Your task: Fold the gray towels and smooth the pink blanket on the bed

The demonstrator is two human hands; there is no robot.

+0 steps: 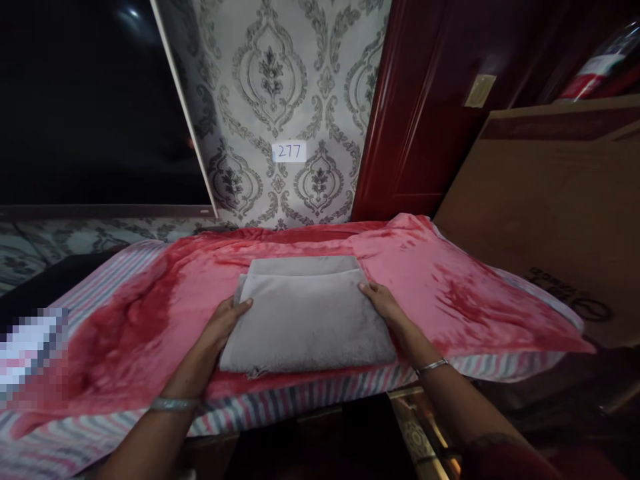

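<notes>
A grey, plush folded towel lies on a pink-red fleece blanket, its layers stacked with a narrower strip showing at the far edge. My left hand grips the towel's left side, thumb on top and the other fingers mostly hidden at the edge. On the opposite side, my right hand pinches the towel near its far right corner, thumb over the top. A small tuft of loose threads or a tag shows at the near left edge of the towel.
Under the blanket is a striped sheet hanging over the near edge. A large cardboard box stands at the right, with a bottle above it. Behind are a television, patterned wallpaper and a dark red panel.
</notes>
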